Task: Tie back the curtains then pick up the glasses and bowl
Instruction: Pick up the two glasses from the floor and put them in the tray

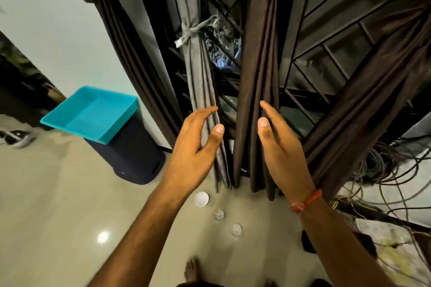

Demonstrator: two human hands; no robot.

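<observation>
A grey curtain (198,72) hangs in front of me, tied with a pale strip (193,30). Right of it hangs a brown curtain (256,53), loose at this height. My left hand (193,144) is open against the grey curtain's lower folds, fingers spread. My right hand (277,144) is open beside the brown curtain, palm facing left, holding nothing. On the floor below stand a small white bowl (202,198) and two clear cut glasses (219,214) (236,230), in a diagonal row.
A turquoise tray (70,121) rests on a dark bin (135,158) at the left. Another brown curtain (109,37) is tied at far left, one more (373,91) at right. Tangled cables (384,170) crowd the right floor. A window grille (338,37) stands behind. My bare foot (191,270) is below.
</observation>
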